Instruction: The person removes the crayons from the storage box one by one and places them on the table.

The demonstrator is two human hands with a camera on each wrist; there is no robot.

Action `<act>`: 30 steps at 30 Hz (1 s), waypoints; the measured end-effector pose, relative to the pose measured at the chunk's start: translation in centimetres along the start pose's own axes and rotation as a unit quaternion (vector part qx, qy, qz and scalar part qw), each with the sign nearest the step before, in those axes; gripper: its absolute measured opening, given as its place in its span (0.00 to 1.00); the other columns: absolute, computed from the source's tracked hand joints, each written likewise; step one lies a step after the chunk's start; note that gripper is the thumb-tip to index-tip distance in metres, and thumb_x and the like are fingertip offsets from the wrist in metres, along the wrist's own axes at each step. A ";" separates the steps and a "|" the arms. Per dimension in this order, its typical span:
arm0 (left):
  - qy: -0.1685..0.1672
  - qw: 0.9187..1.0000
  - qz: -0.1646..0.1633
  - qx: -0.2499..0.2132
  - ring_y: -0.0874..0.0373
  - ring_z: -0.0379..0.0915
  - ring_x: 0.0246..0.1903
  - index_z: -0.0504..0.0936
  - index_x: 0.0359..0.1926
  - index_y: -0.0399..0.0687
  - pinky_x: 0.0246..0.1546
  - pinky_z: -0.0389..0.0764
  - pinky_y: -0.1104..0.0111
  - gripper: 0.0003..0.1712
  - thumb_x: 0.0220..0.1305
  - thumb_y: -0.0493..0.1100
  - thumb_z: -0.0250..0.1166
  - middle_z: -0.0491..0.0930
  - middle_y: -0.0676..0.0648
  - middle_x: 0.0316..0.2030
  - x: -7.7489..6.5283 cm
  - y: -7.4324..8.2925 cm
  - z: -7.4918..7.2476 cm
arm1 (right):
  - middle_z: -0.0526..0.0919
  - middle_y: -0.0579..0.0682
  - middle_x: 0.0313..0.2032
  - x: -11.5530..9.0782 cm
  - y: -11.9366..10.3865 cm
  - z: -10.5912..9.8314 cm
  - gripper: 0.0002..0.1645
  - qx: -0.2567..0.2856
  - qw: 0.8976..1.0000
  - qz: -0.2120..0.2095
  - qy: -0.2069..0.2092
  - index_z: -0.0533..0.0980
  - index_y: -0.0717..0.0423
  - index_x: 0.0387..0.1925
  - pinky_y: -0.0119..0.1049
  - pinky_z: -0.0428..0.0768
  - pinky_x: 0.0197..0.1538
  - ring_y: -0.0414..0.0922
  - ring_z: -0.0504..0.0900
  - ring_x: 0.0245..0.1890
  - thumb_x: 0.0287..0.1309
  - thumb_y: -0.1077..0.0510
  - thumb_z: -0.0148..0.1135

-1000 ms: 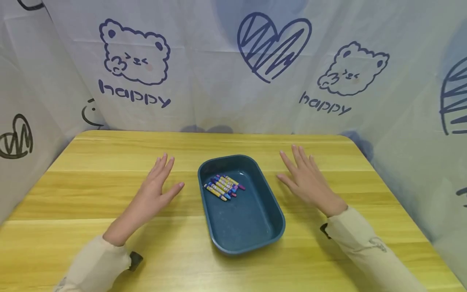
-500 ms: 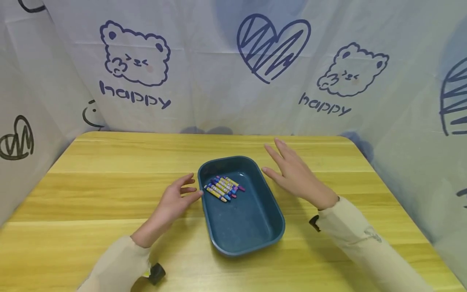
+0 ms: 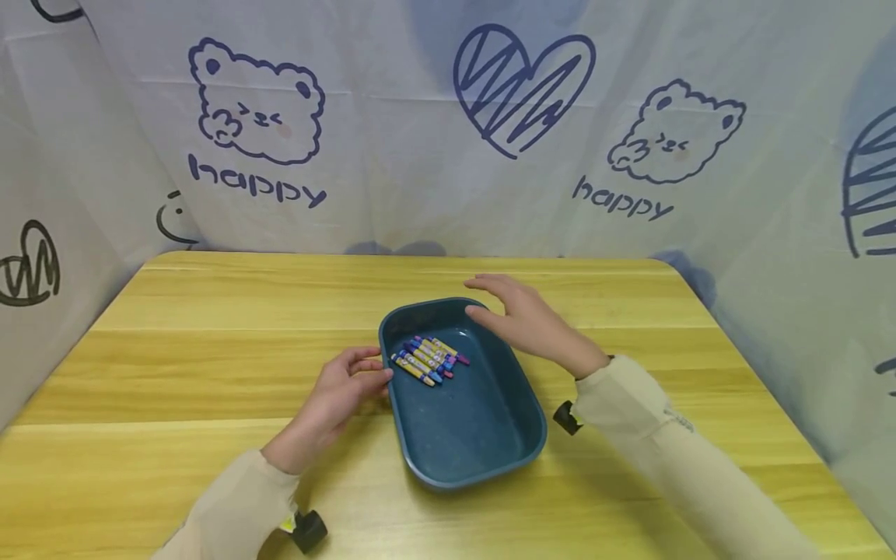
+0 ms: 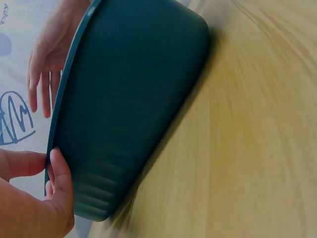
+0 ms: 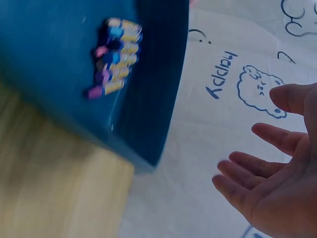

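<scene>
A dark teal plastic tray [image 3: 465, 435] sits on the table, holding several paper-wrapped crayons [image 3: 425, 359] bunched near its far left side. My left hand [image 3: 343, 393] is at the tray's left edge. In the left wrist view its thumb [image 4: 27, 164] meets the rim while the fingers [image 4: 60, 173] lie against the outer wall, pinching the edge. My right hand [image 3: 532, 319] hovers over the far right corner with its fingers spread apart. The right wrist view shows that hand [image 5: 277, 183] holding nothing, away from the crayons [image 5: 116, 57].
The tray stands on a wood-grain table [image 3: 210, 350]. White cloth [image 3: 392, 179] printed with bears and hearts hangs behind the table and along both sides. A dark device [image 3: 308, 531] is strapped at the left wrist, another device [image 3: 567, 418] at the right.
My left hand has moved right from the bare table to the tray's left rim and taken hold of it. My right hand has moved left, over the far right corner. Tray and crayons stay put.
</scene>
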State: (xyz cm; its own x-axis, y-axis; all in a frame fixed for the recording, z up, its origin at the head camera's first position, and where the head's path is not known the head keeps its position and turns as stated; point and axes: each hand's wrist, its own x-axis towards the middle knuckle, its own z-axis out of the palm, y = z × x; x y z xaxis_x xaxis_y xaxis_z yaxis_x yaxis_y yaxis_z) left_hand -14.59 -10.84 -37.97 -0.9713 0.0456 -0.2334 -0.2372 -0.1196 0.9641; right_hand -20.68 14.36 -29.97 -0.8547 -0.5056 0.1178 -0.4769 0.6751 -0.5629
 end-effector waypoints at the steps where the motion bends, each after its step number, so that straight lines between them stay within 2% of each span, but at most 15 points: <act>1: -0.003 1.000 -0.005 -0.014 0.63 0.75 0.29 0.62 0.61 0.25 0.35 0.81 0.74 0.27 0.63 0.27 0.59 0.72 0.44 0.38 0.0 0.0 0.0 | 0.67 0.58 0.65 0.3 0.0 0.2 0.28 0.022 1.000 0.005 -0.002 0.67 0.60 0.66 0.52 0.65 0.65 0.55 0.64 0.66 0.69 0.52 0.55; 6: -0.011 0.998 -0.020 -0.059 0.63 0.74 0.29 0.60 0.60 0.25 0.34 0.80 0.74 0.25 0.64 0.26 0.58 0.72 0.47 0.35 -0.1 -0.1 0.0 | 0.76 0.57 0.58 1.7 0.0 1.7 0.23 0.106 0.994 0.041 -0.008 0.71 0.62 0.61 0.46 0.73 0.60 0.52 0.73 0.59 0.69 0.55 0.55; 14: -0.014 0.996 -0.017 -0.086 0.64 0.73 0.29 0.60 0.59 0.25 0.35 0.79 0.74 0.24 0.65 0.25 0.55 0.73 0.49 0.34 -0.1 -0.3 0.1 | 0.81 0.55 0.51 3.1 0.0 3.7 0.20 0.163 0.983 0.085 -0.013 0.75 0.63 0.57 0.43 0.77 0.53 0.49 0.79 0.51 0.69 0.57 0.55; 19: -0.007 0.995 -0.017 -0.094 0.64 0.73 0.29 0.61 0.59 0.26 0.34 0.79 0.74 0.24 0.64 0.25 0.56 0.73 0.50 0.33 0.0 -0.5 0.2 | 0.82 0.56 0.48 3.7 0.3 4.8 0.19 0.162 0.979 0.110 -0.062 0.76 0.65 0.55 0.41 0.79 0.51 0.52 0.81 0.46 0.67 0.59 0.57; 22: -0.006 0.995 -0.016 -0.098 0.64 0.73 0.29 0.61 0.60 0.26 0.35 0.79 0.74 0.24 0.64 0.25 0.56 0.73 0.50 0.33 0.1 -0.6 0.1 | 0.83 0.54 0.45 4.1 0.5 5.5 0.18 0.140 0.980 0.111 -0.084 0.78 0.65 0.52 0.39 0.80 0.48 0.50 0.82 0.43 0.64 0.60 0.59; 26: -0.004 0.995 -0.011 -0.103 0.64 0.73 0.29 0.61 0.59 0.26 0.34 0.79 0.74 0.23 0.65 0.26 0.56 0.73 0.50 0.34 0.2 -0.8 0.0 | 0.85 0.52 0.41 4.5 0.6 6.3 0.16 0.107 0.985 0.099 -0.095 0.80 0.63 0.49 0.36 0.80 0.43 0.44 0.81 0.37 0.61 0.60 0.62; 30: -0.008 0.994 -0.008 -0.108 0.64 0.72 0.29 0.62 0.58 0.27 0.34 0.78 0.74 0.22 0.65 0.26 0.56 0.73 0.50 0.33 0.3 -1.2 0.2 | 0.85 0.52 0.40 4.7 1.0 6.8 0.15 0.111 0.984 0.099 -0.100 0.81 0.63 0.48 0.35 0.80 0.41 0.42 0.81 0.36 0.59 0.62 0.64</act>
State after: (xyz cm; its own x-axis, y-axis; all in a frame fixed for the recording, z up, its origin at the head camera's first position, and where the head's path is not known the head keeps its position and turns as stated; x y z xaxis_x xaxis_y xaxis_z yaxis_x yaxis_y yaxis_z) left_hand -14.62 -10.48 -39.15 -0.9677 0.0647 -0.2438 -0.2513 -0.3284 0.9105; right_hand -23.83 9.03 -35.55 -0.8580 -0.4872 -0.1629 -0.2306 0.6485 -0.7254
